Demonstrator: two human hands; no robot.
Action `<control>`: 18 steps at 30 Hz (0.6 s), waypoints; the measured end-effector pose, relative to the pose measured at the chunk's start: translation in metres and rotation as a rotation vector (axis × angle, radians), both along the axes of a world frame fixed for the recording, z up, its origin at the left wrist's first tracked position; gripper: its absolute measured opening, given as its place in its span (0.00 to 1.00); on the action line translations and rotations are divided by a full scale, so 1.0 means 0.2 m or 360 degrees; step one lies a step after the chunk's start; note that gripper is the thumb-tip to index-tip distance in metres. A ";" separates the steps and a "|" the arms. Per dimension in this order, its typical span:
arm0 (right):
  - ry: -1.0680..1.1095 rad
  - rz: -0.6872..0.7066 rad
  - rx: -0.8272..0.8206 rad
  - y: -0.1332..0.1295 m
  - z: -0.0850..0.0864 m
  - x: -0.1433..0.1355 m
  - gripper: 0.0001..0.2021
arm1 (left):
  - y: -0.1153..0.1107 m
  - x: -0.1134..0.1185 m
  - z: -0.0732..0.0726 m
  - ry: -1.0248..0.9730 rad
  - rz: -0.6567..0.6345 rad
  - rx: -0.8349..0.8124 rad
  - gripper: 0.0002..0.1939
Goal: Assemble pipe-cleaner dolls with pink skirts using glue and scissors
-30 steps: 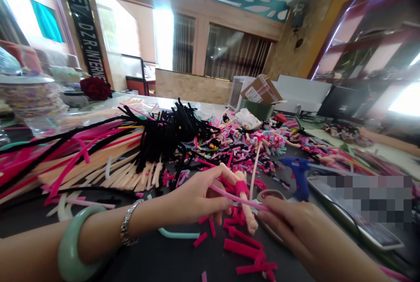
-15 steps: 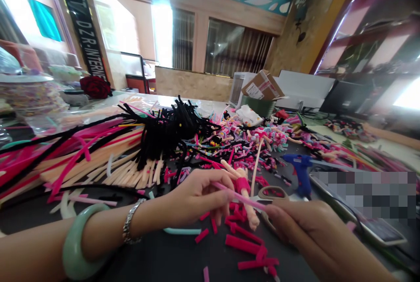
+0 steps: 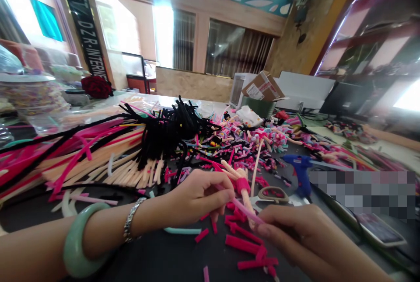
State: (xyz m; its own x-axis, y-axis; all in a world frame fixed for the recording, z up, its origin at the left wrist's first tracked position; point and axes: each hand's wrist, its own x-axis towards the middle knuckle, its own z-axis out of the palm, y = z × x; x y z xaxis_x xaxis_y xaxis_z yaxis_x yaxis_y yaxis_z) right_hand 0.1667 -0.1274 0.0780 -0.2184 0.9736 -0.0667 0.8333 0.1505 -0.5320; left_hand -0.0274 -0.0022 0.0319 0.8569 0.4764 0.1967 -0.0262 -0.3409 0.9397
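A light pink pipe cleaner (image 3: 244, 210) stretches between my two hands. Its left part is pinched by my left hand (image 3: 200, 196), which wears a jade bangle and a silver bracelet on the arm. The other end is between the thumb and fingers of my right hand (image 3: 292, 229). Just behind the strip lies a beige pipe-cleaner doll figure (image 3: 243, 186) with a bright pink band round its body; the strip crosses its lower part. Scissors (image 3: 272, 194) with brown handles lie beyond my right hand, their blades partly covered.
Short magenta pieces (image 3: 243, 243) are scattered in front. A blue glue gun (image 3: 300, 172) and a phone-like device (image 3: 377, 227) lie at right. Black pipe cleaners (image 3: 164, 131) and long beige strips (image 3: 108, 159) are heaped at left, beside a pile of small colourful pieces (image 3: 256, 135).
My right hand has moved slightly left and down toward my left hand, so the exposed pink strip slopes more steeply. My left hand stays nearly in place.
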 end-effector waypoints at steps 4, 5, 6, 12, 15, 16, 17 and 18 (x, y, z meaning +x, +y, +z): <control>-0.0061 -0.0007 0.0006 0.00 -0.02 0.01 0.17 | 0.00 0.01 0.01 0.0002 0.0026 0.0080 0.12; -0.0067 -0.0011 0.0010 0.00 -0.02 0.01 0.17 | -0.01 0.01 0.02 0.0010 0.0019 0.0102 0.11; -0.0070 -0.0020 0.0022 0.00 -0.02 0.01 0.17 | -0.01 0.01 0.02 0.0019 0.0030 0.0126 0.11; -0.0059 -0.0048 0.0090 0.00 -0.02 -0.01 0.15 | -0.01 0.01 0.04 0.0062 0.0071 0.0366 0.10; -0.0106 -0.0056 0.0132 0.01 -0.03 -0.01 0.15 | -0.01 0.01 0.04 0.0062 0.0093 0.0448 0.10; -0.0128 -0.0056 0.0144 0.01 -0.03 0.00 0.15 | -0.01 0.01 0.04 0.0059 0.0092 0.0448 0.09; -0.0150 -0.0054 0.0157 0.01 -0.03 0.00 0.15 | -0.01 0.01 0.04 0.0059 0.0088 0.0436 0.09; -0.0170 -0.0056 0.0171 0.02 -0.03 0.00 0.15 | -0.01 0.01 0.04 0.0057 0.0087 0.0419 0.10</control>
State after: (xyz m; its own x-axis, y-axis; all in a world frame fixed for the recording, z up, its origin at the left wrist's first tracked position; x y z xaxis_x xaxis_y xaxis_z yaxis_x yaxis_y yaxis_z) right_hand 0.1673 -0.1239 0.0713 -0.1811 0.9833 0.0175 0.8901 0.1714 -0.4223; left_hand -0.0258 -0.0045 0.0397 0.8400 0.4586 0.2901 0.0306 -0.5737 0.8185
